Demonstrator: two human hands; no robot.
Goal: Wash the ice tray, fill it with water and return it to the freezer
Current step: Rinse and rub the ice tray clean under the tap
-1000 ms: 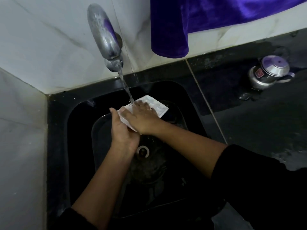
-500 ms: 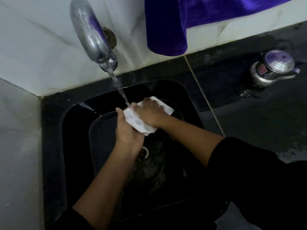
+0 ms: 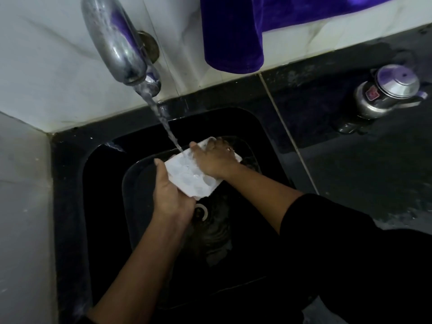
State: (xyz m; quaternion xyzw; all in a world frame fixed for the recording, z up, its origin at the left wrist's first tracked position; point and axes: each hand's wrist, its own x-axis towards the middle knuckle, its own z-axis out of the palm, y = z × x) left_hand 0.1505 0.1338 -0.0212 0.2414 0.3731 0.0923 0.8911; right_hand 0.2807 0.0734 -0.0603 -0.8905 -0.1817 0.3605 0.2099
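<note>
A white ice tray (image 3: 191, 177) is held over the black sink (image 3: 70, 206), tilted, under the water stream from the metal tap (image 3: 117, 43). My left hand (image 3: 168, 195) grips the tray's near left end from below, thumb along its edge. On the tray's far half lies my right hand (image 3: 214, 160), fingers spread across the top and curled over the far edge. Water hits the tray just left of the right fingers. The tray's far part is hidden under that hand.
A steel kettle (image 3: 388, 94) stands on the dark wet counter (image 3: 374, 171) to the right. A purple cloth (image 3: 233, 31) hangs over the white tiled wall above the sink. The drain (image 3: 201, 211) shows just below the tray.
The tray has tilted and shifted under the stream. My right hand slid from its middle toward the far end, uncovering more of the near surface. My left hand kept its grip.
</note>
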